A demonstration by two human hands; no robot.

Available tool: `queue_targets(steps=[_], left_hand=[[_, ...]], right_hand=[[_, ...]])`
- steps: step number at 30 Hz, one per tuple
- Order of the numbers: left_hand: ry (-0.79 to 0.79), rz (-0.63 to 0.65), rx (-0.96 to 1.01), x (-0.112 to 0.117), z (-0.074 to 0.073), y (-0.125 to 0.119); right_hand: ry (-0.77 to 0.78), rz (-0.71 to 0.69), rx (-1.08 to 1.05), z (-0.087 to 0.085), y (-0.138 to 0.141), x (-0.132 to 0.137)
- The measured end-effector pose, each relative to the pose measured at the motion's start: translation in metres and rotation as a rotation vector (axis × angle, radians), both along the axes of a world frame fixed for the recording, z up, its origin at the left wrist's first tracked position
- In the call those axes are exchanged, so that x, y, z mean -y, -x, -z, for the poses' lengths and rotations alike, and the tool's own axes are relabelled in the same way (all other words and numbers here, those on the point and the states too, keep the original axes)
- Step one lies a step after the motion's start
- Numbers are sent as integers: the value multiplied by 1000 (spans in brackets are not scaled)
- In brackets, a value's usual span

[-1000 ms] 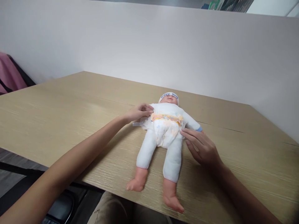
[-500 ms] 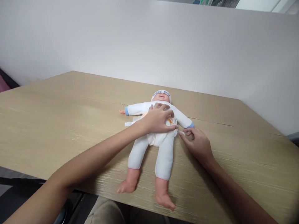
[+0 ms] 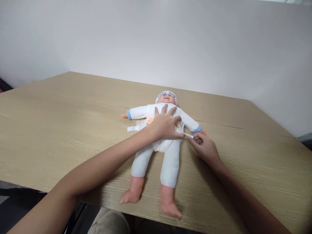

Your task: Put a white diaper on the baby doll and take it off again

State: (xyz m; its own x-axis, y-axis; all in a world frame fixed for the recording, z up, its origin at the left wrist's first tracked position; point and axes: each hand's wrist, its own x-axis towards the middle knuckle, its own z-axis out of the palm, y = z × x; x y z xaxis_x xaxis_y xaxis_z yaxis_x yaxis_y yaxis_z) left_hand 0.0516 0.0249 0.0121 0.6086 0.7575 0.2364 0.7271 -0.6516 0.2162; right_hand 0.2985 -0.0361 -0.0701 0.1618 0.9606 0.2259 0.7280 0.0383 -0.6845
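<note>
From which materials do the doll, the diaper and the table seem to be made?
Doll: its legs look like matt white fabric, padded; its feet, smooth and moulded, suggest vinyl or similar.
Diaper: probably matt nonwoven material, judging by its papery white tab.
Table: pale, low-sheen, streaky grain suggests wood or laminate; I cannot tell which.

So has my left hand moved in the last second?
Yes. Judged against the table, your left hand has shifted right, from the left edge of the diaper onto its front.
</note>
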Motion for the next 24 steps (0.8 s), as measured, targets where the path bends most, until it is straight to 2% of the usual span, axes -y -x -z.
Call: queue_targets(steps=[5, 9, 17, 24], left_hand=[[-71, 83, 25, 1, -2, 0], [-65, 141, 59, 1, -3, 0], [-70, 112, 55, -2, 3, 1], [-90, 100, 59, -2, 6, 2]], right_hand=[[11, -108, -243, -8, 3, -2], [17, -132, -404, -14, 7, 0], [15, -181, -496, -26, 20, 2], [43, -298, -536, -50, 55, -24]])
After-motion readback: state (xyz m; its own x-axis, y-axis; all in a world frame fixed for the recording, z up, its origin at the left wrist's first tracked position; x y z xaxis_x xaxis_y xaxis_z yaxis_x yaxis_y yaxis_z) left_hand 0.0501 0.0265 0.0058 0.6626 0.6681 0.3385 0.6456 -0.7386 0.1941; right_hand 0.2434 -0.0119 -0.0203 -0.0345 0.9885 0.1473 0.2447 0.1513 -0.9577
